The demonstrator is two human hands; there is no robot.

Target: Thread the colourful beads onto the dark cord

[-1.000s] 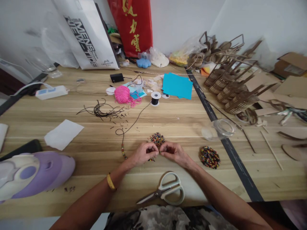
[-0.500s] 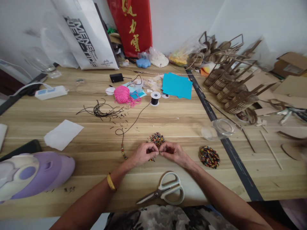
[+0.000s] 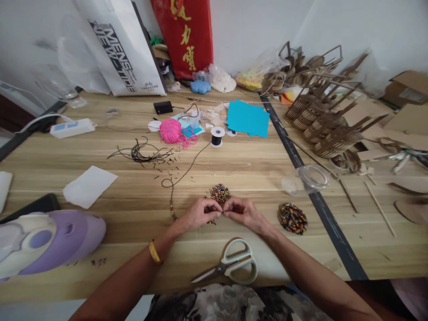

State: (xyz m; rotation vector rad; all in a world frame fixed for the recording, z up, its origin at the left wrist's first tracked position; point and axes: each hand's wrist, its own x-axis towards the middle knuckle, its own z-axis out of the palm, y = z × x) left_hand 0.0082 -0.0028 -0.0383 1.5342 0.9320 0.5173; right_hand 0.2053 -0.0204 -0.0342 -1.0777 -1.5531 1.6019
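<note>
My left hand [image 3: 199,212] is closed in a pinch, resting over a thin black cord [image 3: 171,194] strung with small coloured beads [image 3: 172,208]. The cord passes under this hand, and a few beads show below its fingers. My right hand [image 3: 244,214] pinches too, its fingertips meeting the left ones around a tiny dark thing, too small to make out. Just beyond the fingertips lies a loose pile of multicoloured beads [image 3: 220,192]. From the beaded stretch, the cord loops back to a white spool [image 3: 217,136] of black cord.
Scissors [image 3: 230,263] lie near the front edge, below my hands. A coil of strung beads [image 3: 293,218] sits to the right. A purple and white device [image 3: 56,240] stands at left. Farther back are cut black cords [image 3: 142,152], pink yarn [image 3: 170,131], blue sheets [image 3: 248,118] and brown baskets [image 3: 329,129].
Both hands stay pinched together at nearly the same spot, with only a very slight shift of the fingertips. The whole view has moved slightly.
</note>
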